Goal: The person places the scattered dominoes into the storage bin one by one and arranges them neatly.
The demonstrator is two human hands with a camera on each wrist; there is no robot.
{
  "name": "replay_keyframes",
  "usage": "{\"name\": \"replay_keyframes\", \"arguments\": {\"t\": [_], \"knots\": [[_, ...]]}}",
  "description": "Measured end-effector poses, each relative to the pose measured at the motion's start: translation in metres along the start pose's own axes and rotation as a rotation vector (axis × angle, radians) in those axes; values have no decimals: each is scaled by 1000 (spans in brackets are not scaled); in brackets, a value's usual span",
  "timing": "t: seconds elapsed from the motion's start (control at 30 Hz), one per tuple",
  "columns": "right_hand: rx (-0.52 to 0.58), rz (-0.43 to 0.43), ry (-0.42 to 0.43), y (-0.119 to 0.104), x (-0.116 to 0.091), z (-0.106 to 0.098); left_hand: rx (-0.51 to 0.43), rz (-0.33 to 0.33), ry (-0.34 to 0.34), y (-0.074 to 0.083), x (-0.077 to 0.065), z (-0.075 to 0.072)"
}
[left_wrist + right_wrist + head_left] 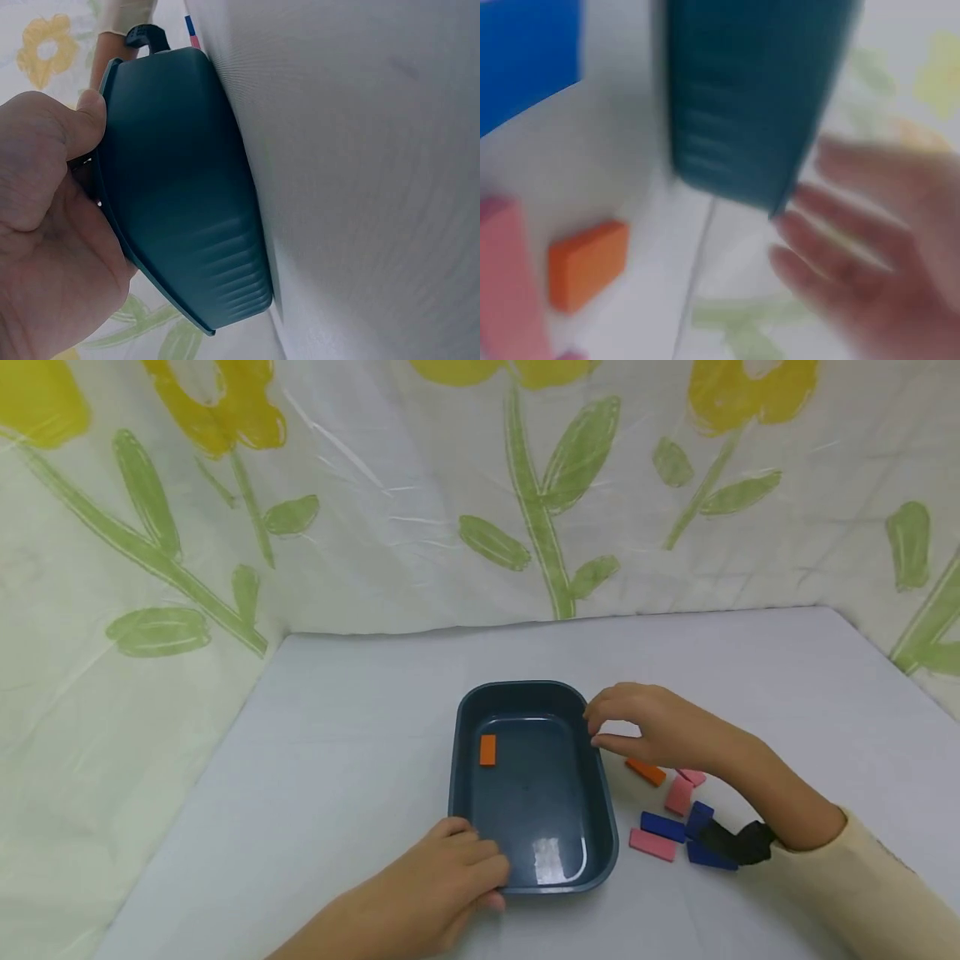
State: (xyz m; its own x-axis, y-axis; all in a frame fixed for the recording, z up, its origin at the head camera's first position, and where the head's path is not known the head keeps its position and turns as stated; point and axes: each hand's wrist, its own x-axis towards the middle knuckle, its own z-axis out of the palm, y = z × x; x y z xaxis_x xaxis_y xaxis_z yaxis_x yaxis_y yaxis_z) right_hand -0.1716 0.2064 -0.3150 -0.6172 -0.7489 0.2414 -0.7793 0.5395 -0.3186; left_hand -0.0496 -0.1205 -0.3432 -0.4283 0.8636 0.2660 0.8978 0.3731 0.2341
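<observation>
A dark teal plastic tub (532,802) stands upright on the table, with one orange block (487,750) lying in its left side. My left hand (442,885) grips the rim at the near left corner; the left wrist view shows the thumb pressed on that rim beside the outer wall (180,150). Over at the far right rim hovers my right hand (660,727), its fingers loosely bent and nothing between them. Just below it on the table is another orange block (645,771), also visible in the right wrist view beside the tub.
Right of the tub lie loose pink blocks (652,844) and blue blocks (663,827). A black wrist mount (738,842) on the right arm partly covers the blue ones. A sheet painted with flowers (551,543) hangs along the table's back and sides.
</observation>
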Motion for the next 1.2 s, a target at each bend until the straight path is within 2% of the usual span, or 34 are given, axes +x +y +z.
{"name": "replay_keyframes", "arguments": {"t": [0.1,0.17,0.23,0.37,0.43,0.5,0.57,0.8,0.97,1.1,1.2], "knots": [[-28,15,17,2,-15,-3,7,13,9,0,1,1],[-47,51,-5,1,-24,-7,1,5,-7,0,2,1],[-41,114,-69,1,-30,-11,1,3,-16,0,2,1],[55,338,-287,-1,-32,-14,13,9,-14,0,1,1],[106,438,-369,-2,-31,-12,17,7,-15,-1,0,1],[144,503,-416,-3,-29,-9,6,-9,-29,-1,-1,0],[162,531,-433,-4,-28,-6,-8,-22,-46,-1,-2,-1],[95,483,-446,-7,-26,2,-39,-35,-65,-1,-1,0],[68,424,-405,-4,-25,7,-54,-58,-84,-1,-1,1],[55,359,-365,-1,-23,10,-47,-48,-57,-1,-1,1],[63,367,-365,-1,-22,9,-37,-34,-38,-1,-1,2]]}}
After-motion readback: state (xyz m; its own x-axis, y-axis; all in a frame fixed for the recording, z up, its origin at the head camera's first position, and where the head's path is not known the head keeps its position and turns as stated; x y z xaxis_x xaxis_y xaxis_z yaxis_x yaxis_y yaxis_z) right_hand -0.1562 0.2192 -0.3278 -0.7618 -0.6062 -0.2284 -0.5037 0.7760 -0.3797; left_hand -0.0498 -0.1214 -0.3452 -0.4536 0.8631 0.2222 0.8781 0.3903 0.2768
